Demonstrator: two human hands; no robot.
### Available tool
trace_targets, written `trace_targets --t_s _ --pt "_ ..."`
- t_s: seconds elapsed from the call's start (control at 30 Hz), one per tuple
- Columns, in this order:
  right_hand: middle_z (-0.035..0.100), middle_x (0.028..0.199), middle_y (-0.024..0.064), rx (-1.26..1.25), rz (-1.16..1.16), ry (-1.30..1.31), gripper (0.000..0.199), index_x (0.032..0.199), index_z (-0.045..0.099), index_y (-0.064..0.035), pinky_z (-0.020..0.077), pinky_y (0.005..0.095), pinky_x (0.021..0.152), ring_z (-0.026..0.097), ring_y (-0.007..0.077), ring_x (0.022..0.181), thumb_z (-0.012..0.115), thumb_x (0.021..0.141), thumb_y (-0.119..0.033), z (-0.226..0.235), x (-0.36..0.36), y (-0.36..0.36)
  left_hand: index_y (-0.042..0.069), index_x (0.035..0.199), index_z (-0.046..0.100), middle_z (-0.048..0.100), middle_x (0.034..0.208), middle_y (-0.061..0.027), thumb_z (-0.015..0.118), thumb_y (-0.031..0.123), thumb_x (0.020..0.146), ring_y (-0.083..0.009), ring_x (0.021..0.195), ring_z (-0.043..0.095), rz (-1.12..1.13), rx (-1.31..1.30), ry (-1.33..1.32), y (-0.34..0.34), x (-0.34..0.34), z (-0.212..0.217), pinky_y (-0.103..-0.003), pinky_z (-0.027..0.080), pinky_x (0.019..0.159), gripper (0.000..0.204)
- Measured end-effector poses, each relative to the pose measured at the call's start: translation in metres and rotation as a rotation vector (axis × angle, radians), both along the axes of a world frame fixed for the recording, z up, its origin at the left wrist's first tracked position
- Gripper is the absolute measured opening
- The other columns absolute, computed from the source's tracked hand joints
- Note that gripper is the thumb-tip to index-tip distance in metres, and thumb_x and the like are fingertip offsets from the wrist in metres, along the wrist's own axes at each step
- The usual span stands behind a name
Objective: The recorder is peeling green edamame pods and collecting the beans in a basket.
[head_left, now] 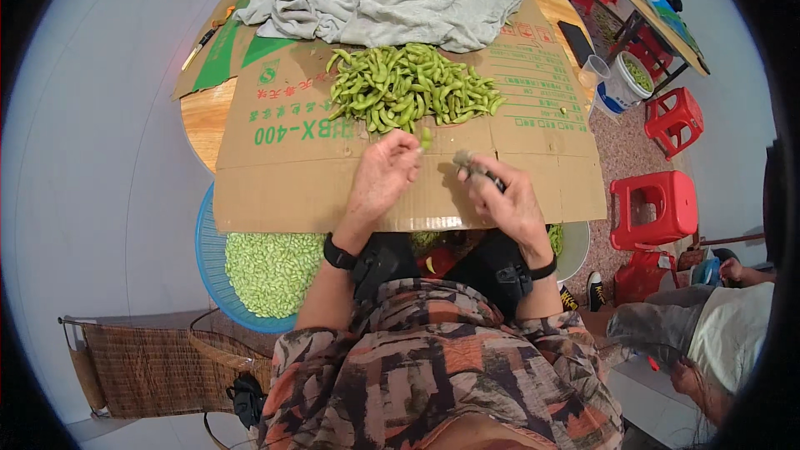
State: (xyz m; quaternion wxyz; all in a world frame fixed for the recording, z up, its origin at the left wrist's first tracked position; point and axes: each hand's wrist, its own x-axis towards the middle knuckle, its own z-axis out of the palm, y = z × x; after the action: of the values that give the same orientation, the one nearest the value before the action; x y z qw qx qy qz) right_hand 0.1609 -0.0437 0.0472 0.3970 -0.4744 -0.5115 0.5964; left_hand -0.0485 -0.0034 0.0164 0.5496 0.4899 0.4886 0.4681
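Note:
Over the cardboard, my left hand point(385, 173) is closed in a pinch, with a small bright green soybean pod point(426, 137) at its fingertips. To its right, my right hand point(505, 198) is wrapped round a small hand tool point(479, 172) with a dark handle. The tool's greyish tip is blurred and points toward the left hand, so its exact kind does not show. Just beyond both hands lies a heap of green soybean pods point(408, 87).
A flattened cardboard sheet point(317, 192) covers the wooden table, with a grey cloth point(383, 0) behind the pods. Below its left edge sits a blue basket point(208, 254) of shelled beans. Right: a phone point(575, 42), a plastic cup point(593, 72), red stools point(658, 204) and a seated person point(725, 333).

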Motion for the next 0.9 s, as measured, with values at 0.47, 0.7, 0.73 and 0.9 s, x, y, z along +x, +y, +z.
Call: trace_targets --t_s 0.47,0.7,0.73,0.9 --pt "0.052 0.065 -0.0006 -0.049 -0.063 0.298 0.024 0.113 0.060 0.0069 0.0303 0.0196 0.043 0.038 0.0027 0.051 0.053 0.095 -0.008 -0.020 -0.005 0.016 -0.001 0.090 0.060 0.060 0.070 -0.0018 0.058 0.006 0.091 -0.0102 0.065 0.057 0.127 0.488 0.448 -0.024 0.048 -0.005 -0.026 0.047 0.060 0.007" --pt "0.049 0.063 -0.0034 -0.073 -0.005 0.417 0.020 0.107 0.062 0.0054 0.0293 0.0191 0.043 0.037 0.0021 0.051 0.052 0.095 -0.007 -0.022 0.003 0.016 0.000 0.092 0.057 0.056 0.071 0.0006 0.058 0.008 0.092 -0.0087 0.058 0.048 -0.181 -0.137 -0.475 -0.025 0.037 -0.018 -0.021 0.038 0.050 0.008" --pt "0.050 0.065 -0.0033 -0.158 0.062 0.528 0.020 0.108 0.062 0.0053 0.0292 0.0189 0.043 0.037 0.0020 0.052 0.052 0.096 -0.007 -0.021 0.006 0.017 0.001 0.094 0.057 0.055 0.072 0.0012 0.059 0.010 0.092 -0.0069 0.057 0.046 -0.269 -0.240 -0.650 -0.025 0.036 -0.017 -0.020 0.035 0.049 0.009" --pt "0.056 0.073 0.0004 -0.046 0.001 0.175 0.020 0.105 0.063 0.0040 0.0348 0.0200 0.047 0.043 0.0034 0.054 0.052 0.093 -0.008 -0.010 0.002 0.013 0.002 0.096 0.056 0.055 0.075 0.0004 0.063 0.015 0.092 -0.0039 0.058 0.046 -0.317 -0.352 -0.715 -0.023 0.038 -0.012 -0.017 0.035 0.050 0.015"
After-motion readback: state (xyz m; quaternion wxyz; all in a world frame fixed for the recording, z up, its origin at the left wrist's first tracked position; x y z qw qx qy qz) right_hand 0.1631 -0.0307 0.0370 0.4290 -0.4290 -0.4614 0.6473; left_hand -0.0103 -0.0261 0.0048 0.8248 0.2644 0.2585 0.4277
